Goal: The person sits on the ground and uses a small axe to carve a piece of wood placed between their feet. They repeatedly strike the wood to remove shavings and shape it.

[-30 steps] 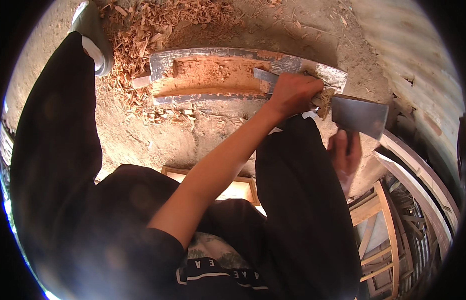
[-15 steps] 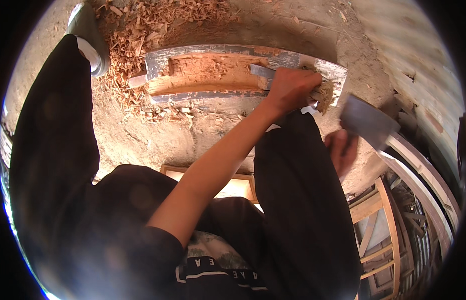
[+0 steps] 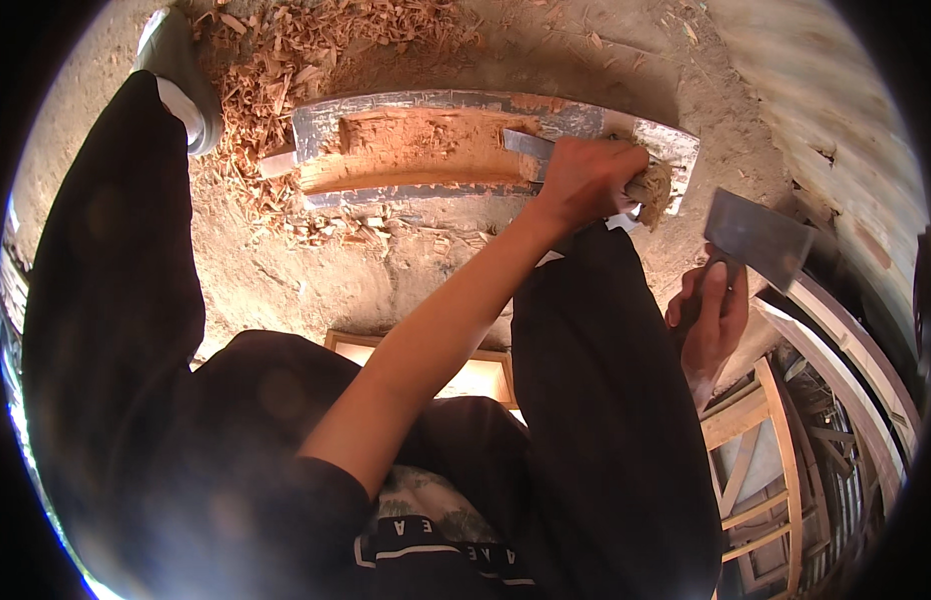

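Note:
My left hand [image 3: 591, 178] is closed round the handle of a chisel [image 3: 526, 143], whose frayed butt sticks out to the right of the fist. The flat blade points left into the hollowed recess of a long curved wooden block [image 3: 406, 186]. Bare orange-brown wood shows inside the recess; worn dark paint covers much of the rim. To the right of the block, my right hand [image 3: 714, 318] grips the dark handle of what looks like a hatchet [image 3: 761, 238]. Its broad grey head is raised, apart from the chisel's butt.
Wood shavings [image 3: 276, 90] cover the ground at and beyond the block's left end. My right knee [image 3: 586, 275] is close below the left hand. Long boards [image 3: 836, 330] and a wooden frame [image 3: 776, 470] lie at right, near a corrugated wall [image 3: 826, 110]. Another frame [image 3: 496, 365] lies beneath my legs.
My right hand and the hatchet have moved to the right, farther from the chisel's butt. The left hand and the chisel stay nearly in place.

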`<action>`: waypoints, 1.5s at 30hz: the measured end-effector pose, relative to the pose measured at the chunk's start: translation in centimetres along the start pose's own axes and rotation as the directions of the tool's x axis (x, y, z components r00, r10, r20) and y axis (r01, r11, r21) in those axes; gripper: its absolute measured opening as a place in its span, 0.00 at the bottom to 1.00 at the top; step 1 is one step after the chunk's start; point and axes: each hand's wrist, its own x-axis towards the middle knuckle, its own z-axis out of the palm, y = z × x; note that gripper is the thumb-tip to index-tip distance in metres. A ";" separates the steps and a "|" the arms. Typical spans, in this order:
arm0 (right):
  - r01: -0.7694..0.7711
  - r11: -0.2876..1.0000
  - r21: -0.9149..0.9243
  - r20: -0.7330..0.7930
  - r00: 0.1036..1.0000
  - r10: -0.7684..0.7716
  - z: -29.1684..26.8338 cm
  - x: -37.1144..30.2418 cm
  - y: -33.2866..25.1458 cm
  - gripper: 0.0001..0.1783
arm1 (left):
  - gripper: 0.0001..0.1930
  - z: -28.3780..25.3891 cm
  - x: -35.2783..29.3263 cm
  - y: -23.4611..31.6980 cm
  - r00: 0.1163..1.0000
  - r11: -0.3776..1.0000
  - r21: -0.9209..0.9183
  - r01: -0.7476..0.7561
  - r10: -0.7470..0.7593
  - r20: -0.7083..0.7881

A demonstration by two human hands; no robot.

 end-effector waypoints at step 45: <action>-0.005 1.000 0.029 -0.016 1.000 0.006 1.0 -0.4 1.0 0.18 | 0.13 0.1 -0.1 -0.4 1.000 1.000 0.031 -0.002 0.002 -0.003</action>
